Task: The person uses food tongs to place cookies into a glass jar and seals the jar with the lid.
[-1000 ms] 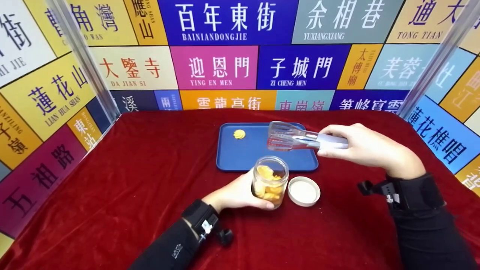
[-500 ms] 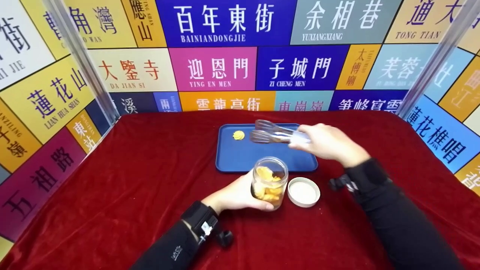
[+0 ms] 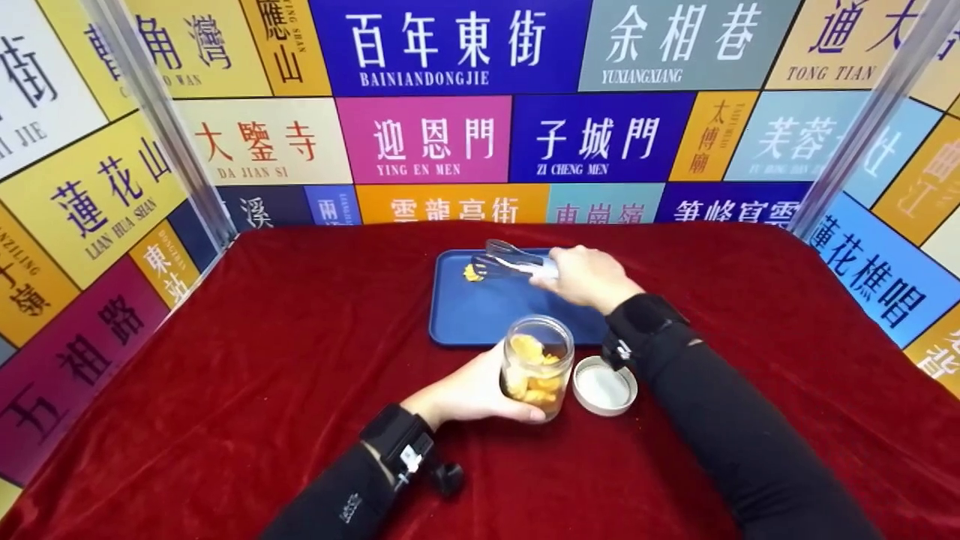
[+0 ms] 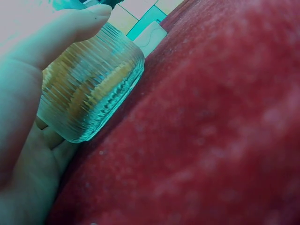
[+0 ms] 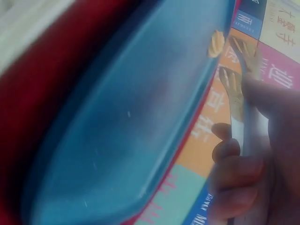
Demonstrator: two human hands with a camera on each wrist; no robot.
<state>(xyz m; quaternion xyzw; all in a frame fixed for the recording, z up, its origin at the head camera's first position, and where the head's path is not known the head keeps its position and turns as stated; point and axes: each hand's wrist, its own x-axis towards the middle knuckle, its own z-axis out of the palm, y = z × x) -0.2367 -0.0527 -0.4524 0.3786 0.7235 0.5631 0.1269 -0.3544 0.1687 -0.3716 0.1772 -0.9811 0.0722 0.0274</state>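
Note:
My left hand (image 3: 476, 390) grips an uncapped glass jar (image 3: 536, 375) from its left side, with several yellow cookies inside. The left wrist view shows its ribbed glass (image 4: 98, 84) with the thumb across it. My right hand (image 3: 589, 276) holds tongs (image 3: 514, 261) by their pale handle above the blue tray (image 3: 457, 319). The slotted heads of the tongs stand apart with nothing between them. One swirled yellow cookie (image 3: 472, 274) lies at the tray's back left, partly behind the tongs in the head view. In the right wrist view the cookie (image 5: 216, 44) appears beside the tongs' tips.
A round white lid (image 3: 604, 385) lies right of the jar, its far edge partly covered by the right wrist's camera. Dark red cloth (image 3: 285, 360) covers the table. Printed sign panels (image 3: 427, 139) stand behind and at both sides, with metal posts (image 3: 172, 135) at the corners.
My right hand has carried the tongs leftward over the tray, up to the cookie. My left hand and the jar stay in place.

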